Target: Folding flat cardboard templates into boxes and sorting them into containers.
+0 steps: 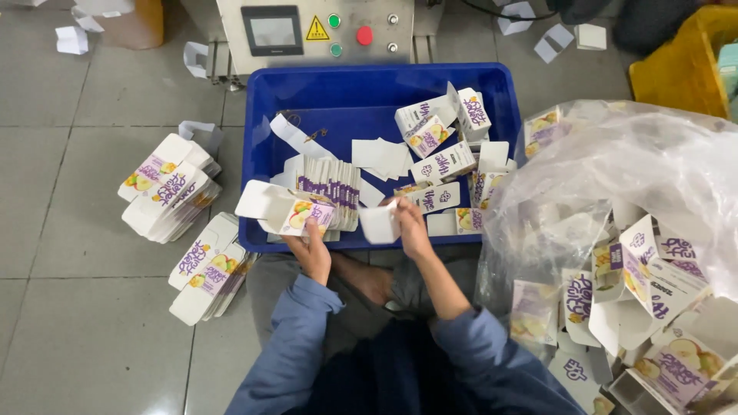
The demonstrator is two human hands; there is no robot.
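Observation:
My left hand (311,250) grips a flattened white carton with purple and fruit print (286,211) at the near rim of the blue crate (261,100). A stack of flattened cartons (332,184) stands on edge just behind it, inside the crate. My right hand (411,227) holds a small white carton piece (380,223) over the crate's near rim. Loose folded cartons (442,138) lie in the crate's right half.
Two piles of flattened cartons (171,188), (209,269) lie on the tiled floor at left. A clear plastic bag full of cartons (615,253) sits at right. A metal machine with a screen and buttons (323,31) stands behind the crate. A yellow bin (684,65) is far right.

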